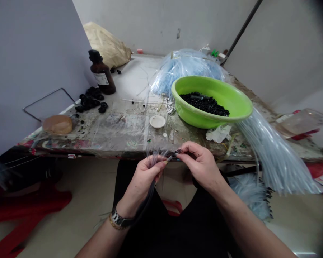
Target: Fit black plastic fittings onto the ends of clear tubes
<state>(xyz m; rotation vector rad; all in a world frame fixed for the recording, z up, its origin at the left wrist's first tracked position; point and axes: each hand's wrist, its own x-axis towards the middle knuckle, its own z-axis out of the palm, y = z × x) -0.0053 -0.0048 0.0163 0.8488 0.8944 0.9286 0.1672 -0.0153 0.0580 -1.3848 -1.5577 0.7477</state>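
Note:
Over my lap, my left hand [148,173] is closed around a small bunch of clear plastic tubes [154,153], whose ends stick up past the fingers. Thumb and forefinger pinch one tube's end and point it to the right. My right hand [200,163] is closed in a pinch on a small black plastic piece [175,153], right at that tube's tip. Whether the piece sits on the tube or only touches it, I cannot tell. Beyond the hands, a green basin [212,122] on the table holds a heap of small black pieces [204,104].
The worn table [118,139] carries a small white dish [157,122], a brown bottle [102,73], black caps [90,98] and a round tan block [57,124]. A large tube bundle [188,68] lies behind the basin; more tubes [280,154] hang over the right edge. A red stool [29,204] stands lower left.

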